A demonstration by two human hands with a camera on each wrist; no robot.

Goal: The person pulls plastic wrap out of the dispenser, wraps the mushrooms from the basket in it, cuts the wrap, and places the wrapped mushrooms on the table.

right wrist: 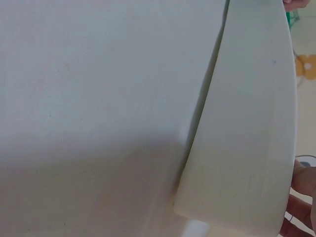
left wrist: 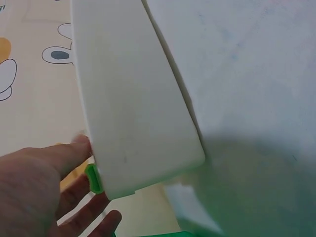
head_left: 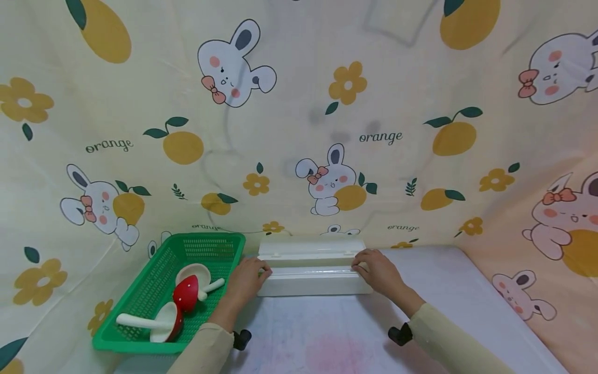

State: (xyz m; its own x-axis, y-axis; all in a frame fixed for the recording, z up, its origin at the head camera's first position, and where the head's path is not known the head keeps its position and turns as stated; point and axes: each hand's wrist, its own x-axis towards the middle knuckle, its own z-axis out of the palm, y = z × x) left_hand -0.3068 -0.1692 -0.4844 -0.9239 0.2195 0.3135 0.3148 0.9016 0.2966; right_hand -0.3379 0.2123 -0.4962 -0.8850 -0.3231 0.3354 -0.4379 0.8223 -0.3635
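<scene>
A long white box point(head_left: 314, 285) stands crosswise on the table, its hinged lid point(head_left: 310, 246) raised at the back. At its left end my left hand point(head_left: 248, 278) grips the upper edge. In the left wrist view, the thumb of the left hand point(left wrist: 37, 185) touches that edge beside a small green piece point(left wrist: 93, 178), and the other fingers reach round the end. My right hand point(head_left: 380, 270) holds the right end with bent fingers. The right wrist view shows only the thumb and fingertips of that right hand point(right wrist: 302, 200) at the box's edge; the box's inside is mostly hidden.
To the left stands a green plastic basket point(head_left: 135, 345). It holds red-and-white mushroom-shaped things, among them a red cap point(head_left: 187, 294) and one with a white stem point(head_left: 140, 321). A patterned cloth point(head_left: 289, 104) hangs behind the white table point(head_left: 285, 332).
</scene>
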